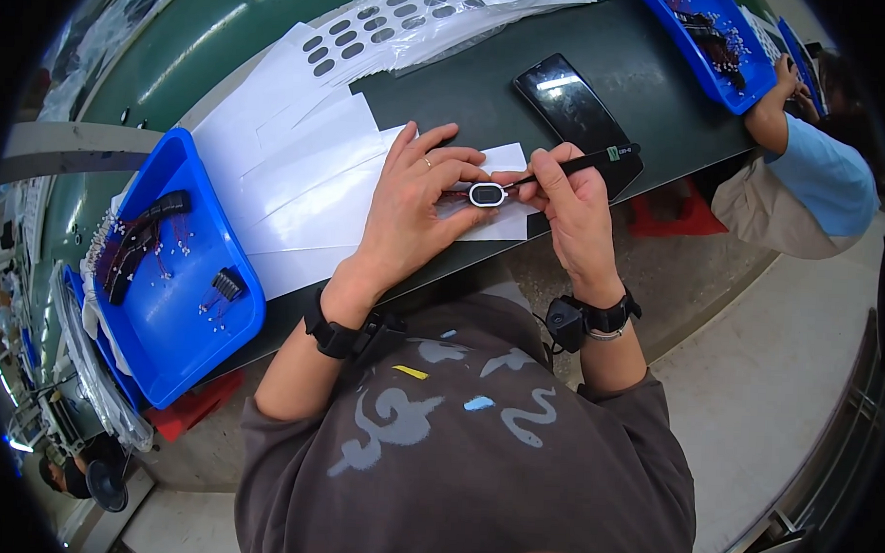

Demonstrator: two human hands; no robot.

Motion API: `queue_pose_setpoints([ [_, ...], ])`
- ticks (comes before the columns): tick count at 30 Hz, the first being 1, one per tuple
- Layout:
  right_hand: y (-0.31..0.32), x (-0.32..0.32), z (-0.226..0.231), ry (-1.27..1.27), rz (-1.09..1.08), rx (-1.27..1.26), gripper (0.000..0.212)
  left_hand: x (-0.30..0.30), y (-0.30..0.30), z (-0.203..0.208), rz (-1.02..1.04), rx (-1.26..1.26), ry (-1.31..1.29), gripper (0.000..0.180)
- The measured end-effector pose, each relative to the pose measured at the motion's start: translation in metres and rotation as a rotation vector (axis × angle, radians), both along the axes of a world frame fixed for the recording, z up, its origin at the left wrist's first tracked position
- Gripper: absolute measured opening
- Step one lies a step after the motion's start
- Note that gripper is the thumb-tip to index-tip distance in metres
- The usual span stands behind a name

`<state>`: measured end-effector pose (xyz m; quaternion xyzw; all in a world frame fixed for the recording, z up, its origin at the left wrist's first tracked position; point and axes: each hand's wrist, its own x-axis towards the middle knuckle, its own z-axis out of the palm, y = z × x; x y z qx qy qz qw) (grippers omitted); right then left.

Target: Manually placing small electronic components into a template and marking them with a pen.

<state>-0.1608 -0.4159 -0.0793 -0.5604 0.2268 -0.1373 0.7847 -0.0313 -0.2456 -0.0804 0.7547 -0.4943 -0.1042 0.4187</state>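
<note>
A small oval speaker (487, 194) with a white rim and a dark centre sits over white paper at the table's near edge. My left hand (428, 190) pinches it from the left between thumb and fingers. Thin reddish wires show beside the speaker. My right hand (569, 195) is closed round black tweezers (595, 159), whose tip meets the speaker's right end. Whether the tip grips a wire there is too small to tell. White paper sheets (305, 179) lie under and left of my hands.
At left stands a blue tray (229, 313) with black speaker stacks and wires. A dark phone (566, 97) lies beyond my right hand. Far back are sheets of oval pads (378, 26). Another blue tray (703, 86) is at far right, near another person's arm (772, 117).
</note>
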Motion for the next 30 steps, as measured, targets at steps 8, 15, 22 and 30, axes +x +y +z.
queue_pose_setpoints([
  [8, 0.002, 0.001, 0.001, -0.003, -0.010, -0.013, 0.019, -0.008, 0.003, 0.011, 0.014, -0.088, -0.074, 0.039],
  [15, 0.005, -0.002, 0.008, -0.014, -0.033, -0.047, 0.018, -0.004, 0.004, 0.007, -0.013, -0.098, -0.083, 0.033],
  [22, 0.013, -0.012, 0.003, -0.235, -0.280, -0.686, 0.016, -0.003, 0.004, 0.004, 0.008, -0.106, -0.106, 0.031],
  [30, 0.027, -0.018, -0.004, -0.290, 0.117, -1.304, 0.030, -0.005, 0.007, -0.001, 0.075, -0.101, 0.030, 0.041],
])
